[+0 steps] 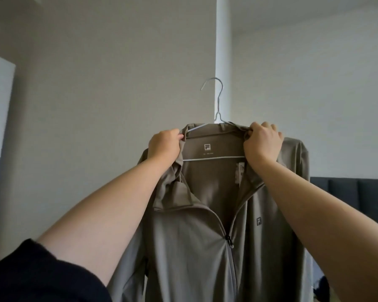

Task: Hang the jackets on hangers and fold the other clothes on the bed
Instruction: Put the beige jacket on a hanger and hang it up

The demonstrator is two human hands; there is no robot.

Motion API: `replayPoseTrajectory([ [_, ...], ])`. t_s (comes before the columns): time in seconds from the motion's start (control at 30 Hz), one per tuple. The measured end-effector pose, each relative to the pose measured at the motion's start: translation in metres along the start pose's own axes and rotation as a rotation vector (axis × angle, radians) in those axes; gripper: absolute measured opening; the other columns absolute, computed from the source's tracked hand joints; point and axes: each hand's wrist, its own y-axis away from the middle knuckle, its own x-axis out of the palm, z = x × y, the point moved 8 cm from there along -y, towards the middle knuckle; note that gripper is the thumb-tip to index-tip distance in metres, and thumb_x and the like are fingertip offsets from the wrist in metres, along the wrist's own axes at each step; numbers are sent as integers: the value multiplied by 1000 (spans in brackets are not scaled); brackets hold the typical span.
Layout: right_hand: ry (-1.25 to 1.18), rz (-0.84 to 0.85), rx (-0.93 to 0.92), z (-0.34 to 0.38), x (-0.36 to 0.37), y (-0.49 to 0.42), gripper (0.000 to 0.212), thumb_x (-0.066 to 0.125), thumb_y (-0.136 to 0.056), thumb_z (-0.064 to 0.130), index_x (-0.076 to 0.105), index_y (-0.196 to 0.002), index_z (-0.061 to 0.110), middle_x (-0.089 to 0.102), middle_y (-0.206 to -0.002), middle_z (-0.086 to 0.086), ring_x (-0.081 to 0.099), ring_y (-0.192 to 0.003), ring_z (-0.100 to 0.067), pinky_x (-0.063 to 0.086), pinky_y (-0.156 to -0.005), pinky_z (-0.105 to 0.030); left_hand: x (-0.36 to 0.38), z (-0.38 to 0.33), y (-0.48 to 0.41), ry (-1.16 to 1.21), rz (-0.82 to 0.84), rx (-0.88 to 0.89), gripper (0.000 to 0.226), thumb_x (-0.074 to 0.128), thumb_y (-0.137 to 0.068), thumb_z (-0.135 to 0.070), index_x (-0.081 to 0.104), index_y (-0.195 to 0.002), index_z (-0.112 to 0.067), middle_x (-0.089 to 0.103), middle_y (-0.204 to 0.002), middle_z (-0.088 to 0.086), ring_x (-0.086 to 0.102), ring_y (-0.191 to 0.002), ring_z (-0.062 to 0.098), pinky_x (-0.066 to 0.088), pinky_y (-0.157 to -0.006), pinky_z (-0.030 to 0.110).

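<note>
- Two bare forearms reach up from the bottom corners, the left one coming out of a dark sleeve (31, 273).
- Left hand (164, 147) is curled, its thumb and fingers pinching the left end of the collar of the jacket (183, 247).
- Right hand (262, 144) is fisted round the bunched collar at the other shoulder. Whether it also grips the wire underneath is hidden by the cloth.
- That grey-brown jacket hangs between and below both hands, held up in the air with its front toward the camera. It is unzipped down to the zip pull (228, 241) at mid chest.
- Inside the neck sits a thin white wire hanger (214, 158). Its bar runs across the opening from one hand toward the other, and its hook stands free above the collar.
- Behind the hook rises a white pillar (223, 40), and a dark padded headboard (354, 188) shows low on the right.
</note>
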Motion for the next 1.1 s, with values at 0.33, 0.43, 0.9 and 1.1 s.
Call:
replayPoseTrajectory([
  [0.33,248,117,52,-125,13,54,13,49,-84,4,57,-95,6,57,-100,-14,47,-97,-32,34,-84,-39,130,-74,66,60,199,43,28,41,-100,-22,57,-86,-3,62,-99,16,56,-90,35,29,-64,32],
  [0.43,298,222,90,-171,46,95,13,50,-87,6,58,-97,6,59,-103,-14,48,-100,-32,36,-88,-40,187,-84,103,-7,279,75,30,39,-101,-24,61,-93,-5,63,-100,12,55,-91,30,29,-66,31],
  [0.9,407,694,269,-348,169,330,12,47,-83,1,49,-76,10,64,-76,-15,42,-67,-28,29,-68,-34,414,-72,351,62,909,-135,26,40,-99,-25,58,-87,-10,63,-97,12,49,-78,25,34,-62,32],
  [1.1,193,932,573,-387,210,415,51,38,-96,16,23,-145,13,55,-125,-16,54,-109,-37,43,-84,-41,468,-58,445,492,1311,-388,58,39,-99,-24,13,-150,-29,35,-150,4,42,-130,29,35,-105,39],
])
